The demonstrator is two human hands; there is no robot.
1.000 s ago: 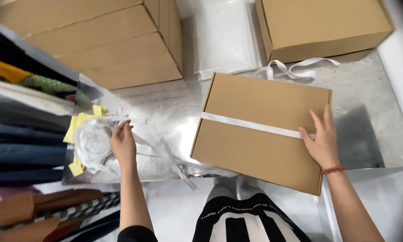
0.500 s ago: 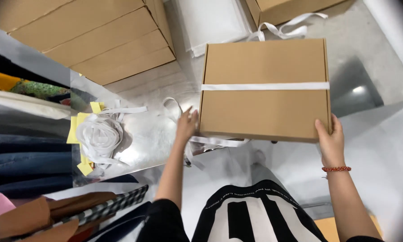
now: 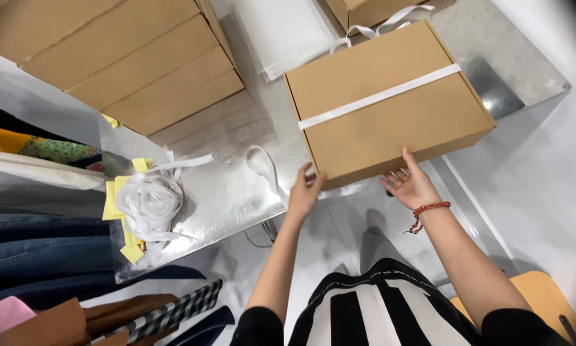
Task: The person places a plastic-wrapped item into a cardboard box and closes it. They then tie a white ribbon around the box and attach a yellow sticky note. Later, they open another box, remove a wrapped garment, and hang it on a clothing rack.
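On the shiny metal table (image 3: 224, 192), the brown box (image 3: 390, 102) now lies turned, overhanging the edge. Left hand (image 3: 304, 192) and right hand (image 3: 411, 186) cup its near side, fingers spread (white tape (image 3: 377, 96) beyond them).

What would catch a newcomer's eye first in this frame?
The brown box with a white band across its lid, at upper centre on the shiny table; the left hand and right hand touch its near edge. Next, the tangle of white ribbon on yellow paper at the left, and the stack of flat boxes at upper left.
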